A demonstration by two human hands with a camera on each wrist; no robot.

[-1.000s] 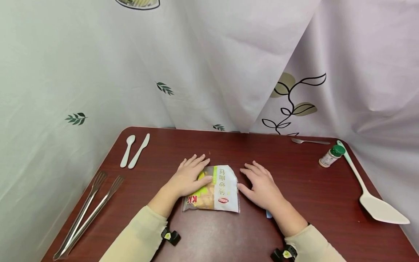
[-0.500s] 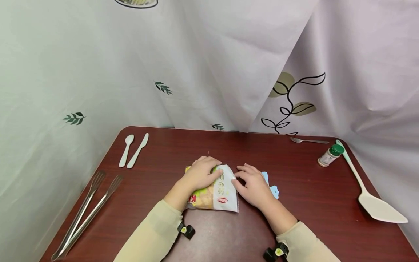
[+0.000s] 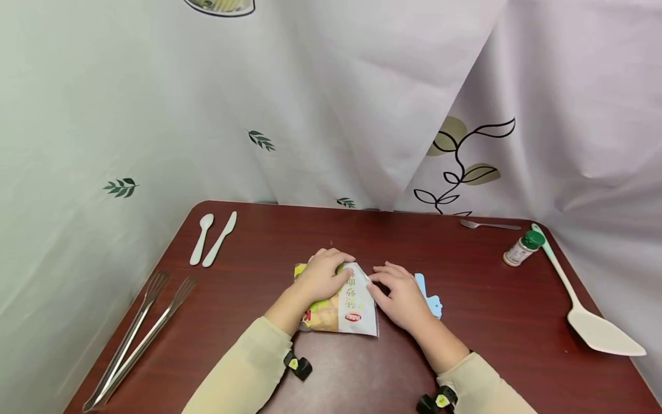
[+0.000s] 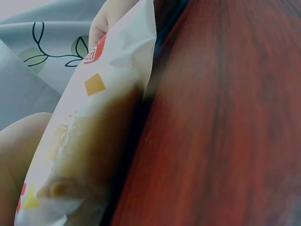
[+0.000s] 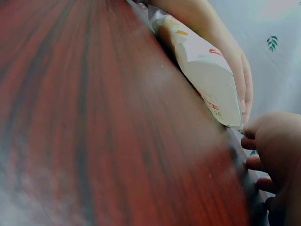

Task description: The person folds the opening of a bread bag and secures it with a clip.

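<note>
A white and yellow snack packet (image 3: pixel 357 313) lies on the dark red table, its brownish contents partly showing through in the left wrist view. My left hand (image 3: pixel 322 279) covers its left part, thumb on top and fingers bent over the far edge. With thumb and forefinger, my right hand (image 3: pixel 400 293) pinches the packet's right edge. The right wrist view shows this pinch at the packet's corner (image 5: pixel 233 121), with the other fingers loosely bent. Just right of that hand, a light blue flat plastic piece (image 3: pixel 434 305) is partly hidden.
Metal tongs (image 3: pixel 139 342), a white spoon (image 3: pixel 201 238) and a white knife (image 3: pixel 220 238) lie at left. At right are a small fork (image 3: pixel 491 224), a green-capped shaker jar (image 3: pixel 523 248) and a long-handled spatula (image 3: pixel 602 330). A pale curtain (image 3: pixel 336 103) hangs behind the table.
My left hand has slid right and onto the packet, bending its fingers over the far edge. My right hand has moved slightly left to the packet's edge, uncovering the blue piece.
</note>
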